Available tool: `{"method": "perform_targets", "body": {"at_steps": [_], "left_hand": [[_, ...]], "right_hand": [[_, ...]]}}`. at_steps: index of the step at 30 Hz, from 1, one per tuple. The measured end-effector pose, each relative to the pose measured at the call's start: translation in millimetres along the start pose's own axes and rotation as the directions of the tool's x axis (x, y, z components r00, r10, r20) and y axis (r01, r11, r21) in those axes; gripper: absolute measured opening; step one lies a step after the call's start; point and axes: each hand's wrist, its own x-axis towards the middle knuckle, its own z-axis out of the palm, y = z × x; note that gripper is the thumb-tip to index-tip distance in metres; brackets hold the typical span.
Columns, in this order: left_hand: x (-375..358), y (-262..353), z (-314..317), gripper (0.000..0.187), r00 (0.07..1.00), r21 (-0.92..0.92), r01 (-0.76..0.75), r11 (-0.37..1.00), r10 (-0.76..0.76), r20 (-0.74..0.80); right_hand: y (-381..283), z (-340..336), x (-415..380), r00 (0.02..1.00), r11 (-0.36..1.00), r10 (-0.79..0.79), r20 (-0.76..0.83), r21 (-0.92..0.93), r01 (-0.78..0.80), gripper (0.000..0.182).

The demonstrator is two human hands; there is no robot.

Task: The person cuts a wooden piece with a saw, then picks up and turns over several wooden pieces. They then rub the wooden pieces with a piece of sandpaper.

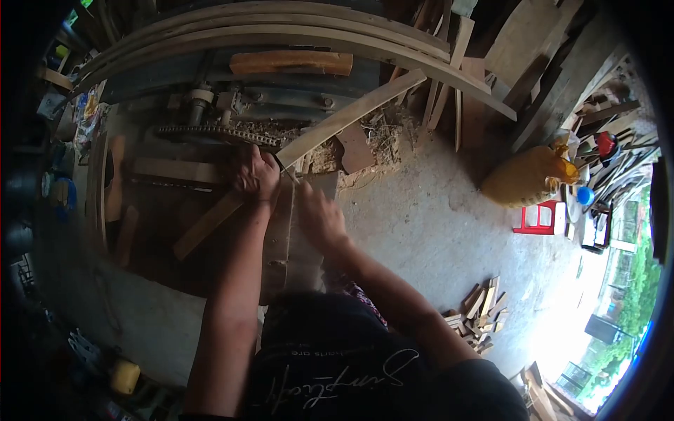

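A long pale wooden strip (351, 118) lies diagonally across the work surface and passes under my left hand (256, 174). The fingers of that hand are curled round the strip near its middle. Close on the right is my right hand (321, 216), blurred, its fingers drawn together; what they hold is too small to make out. A thin dark tool (283, 167) shows between the two hands, against the strip's edge. Below the hands, a pale board (277, 238) has a light line along it.
A toothed chain (217, 132) and machine parts lie beyond my left hand, among wood shavings. Long curved planks (281, 24) and a reddish block (291, 63) are at the back. A yellow sack (523, 177), red stool (540, 217) and wood offcuts (481, 312) stand right.
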Motion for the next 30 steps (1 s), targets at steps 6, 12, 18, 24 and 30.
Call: {"method": "perform_targets", "body": {"at_steps": [6,12,18,24,30], "left_hand": [[-2,2,-5,0.018,0.99,-0.008,0.072,0.997,-0.071,0.124],[-2,4,-3,0.018,1.0,-0.068,0.01,0.998,-0.009,0.008],[-2,0,-6,0.015,0.985,0.025,-0.115,0.993,0.117,-0.126],[-1,-3,-2,0.018,0.998,-0.049,-0.061,0.997,0.061,0.014],[-19,-1,-4,0.044,0.992,-0.3,0.011,0.954,0.028,0.127]], "right_hand": [[-10,7,38,0.998,0.999,-0.032,0.055,-0.036,0.034,0.028],[-3,-13,-15,0.976,0.99,0.136,0.168,-0.067,-0.126,0.016],[-4,-55,-17,0.986,0.973,0.141,0.085,0.17,-0.154,0.015],[44,-75,-38,0.974,0.955,0.199,-0.112,0.243,-0.167,0.012],[72,-58,-80,0.988,0.969,0.151,-0.02,0.202,-0.144,0.015]]}}
